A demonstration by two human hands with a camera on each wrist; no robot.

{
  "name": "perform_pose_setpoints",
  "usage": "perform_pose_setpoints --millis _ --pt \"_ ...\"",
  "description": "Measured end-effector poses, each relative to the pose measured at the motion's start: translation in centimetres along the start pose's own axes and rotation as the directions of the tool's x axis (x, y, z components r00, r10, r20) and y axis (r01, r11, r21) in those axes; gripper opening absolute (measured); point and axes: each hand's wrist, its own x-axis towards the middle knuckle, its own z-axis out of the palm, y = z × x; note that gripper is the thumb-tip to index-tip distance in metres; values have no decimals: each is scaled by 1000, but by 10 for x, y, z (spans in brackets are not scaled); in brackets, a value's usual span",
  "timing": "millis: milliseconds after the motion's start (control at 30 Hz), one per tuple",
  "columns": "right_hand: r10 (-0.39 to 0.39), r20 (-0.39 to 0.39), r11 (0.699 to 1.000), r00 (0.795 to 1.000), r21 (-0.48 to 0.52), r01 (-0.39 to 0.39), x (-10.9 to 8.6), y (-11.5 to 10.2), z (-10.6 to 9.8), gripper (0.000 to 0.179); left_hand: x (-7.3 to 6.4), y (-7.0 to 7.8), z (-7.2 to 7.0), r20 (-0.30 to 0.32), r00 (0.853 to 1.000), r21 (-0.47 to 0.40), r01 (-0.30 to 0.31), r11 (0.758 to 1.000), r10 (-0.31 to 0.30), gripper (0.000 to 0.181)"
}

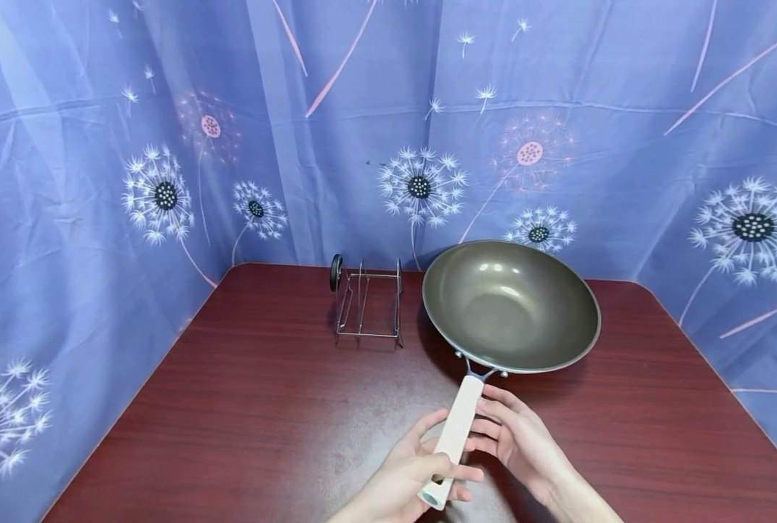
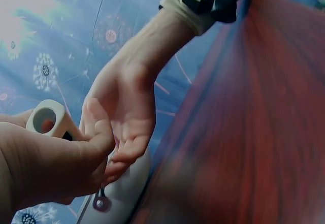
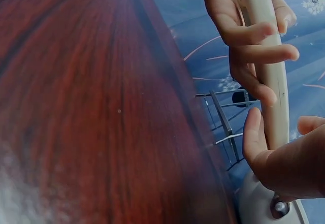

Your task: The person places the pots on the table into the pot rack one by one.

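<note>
A wok (image 1: 512, 309) with a dark coated inside and a white handle (image 1: 456, 428) is over the right half of the table, bowl facing up and handle slanting toward me. Near the handle's hollow end, my left hand (image 1: 414, 472) grips it, with fingers curled round it, as the right wrist view also shows. My right hand (image 1: 522, 439) is at the handle's right side, closer to the bowl, with loosely bent fingers at its edge. Beyond the right hand, a metal bracket with rivets joins handle and bowl.
A small wire rack (image 1: 368, 301) with a black round piece on its left stands at the back, left of the wok. The dark red wooden table (image 1: 244, 399) has a blue dandelion-print curtain (image 1: 342, 145) along its back and sides.
</note>
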Motion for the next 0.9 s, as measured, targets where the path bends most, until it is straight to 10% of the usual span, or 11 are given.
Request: perform_pose_setpoints --millis 667,900 --pt "35 -2 999 999 -3 -35 8 1 0 43 6 -18 23 -206 978 31 -1 1000 7 86" --pt "17 -15 1000 1000 -23 -17 8 2 1 48 8 -22 23 -181 983 -3 -16 1000 15 84"
